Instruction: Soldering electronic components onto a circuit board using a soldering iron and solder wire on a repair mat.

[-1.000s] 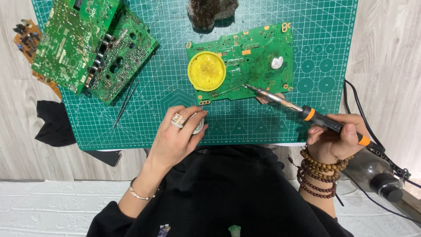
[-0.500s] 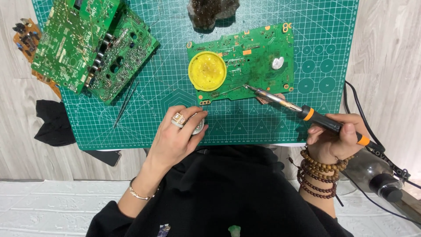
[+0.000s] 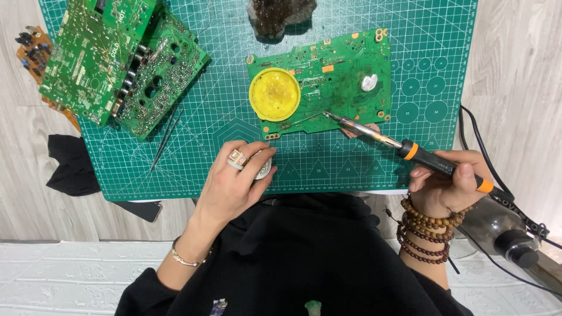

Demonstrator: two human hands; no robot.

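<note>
Meanwhile right hand (image 3: pixel 445 187) angles soldering iron (image 3: pixel 404 147), apparently touching circuit board (image 3: pixel 328 82).

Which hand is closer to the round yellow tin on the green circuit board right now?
Left. The left hand rests on the mat just below the round yellow tin. The right hand sits far off to its lower right, holding the soldering iron.

Electronics workbench: cutting mat (image 3: pixel 351 169), circuit boards (image 3: pixel 117 58), soldering iron (image 3: pixel 410 151).
</note>
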